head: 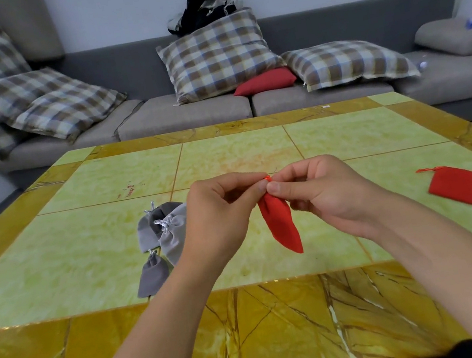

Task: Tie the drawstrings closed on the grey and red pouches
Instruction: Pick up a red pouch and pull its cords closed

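Above the table [347, 141], red pouch [281, 224] hanging upright (neck up), both hands [218, 210] pinching its drawstring [267, 178]

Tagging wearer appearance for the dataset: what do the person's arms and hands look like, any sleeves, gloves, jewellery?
Both forearms are bare right up to the bottom edge of the picture, with no sleeve in view. The left hand and right hand wear no gloves. No watch, wristband or ring shows on either. The fingers have short, unpainted nails. No markings or tape visible.

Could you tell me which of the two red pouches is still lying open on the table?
The flat red pouch at the table's right, strings loose. The other red pouch hangs cinched, pinched by both hands.
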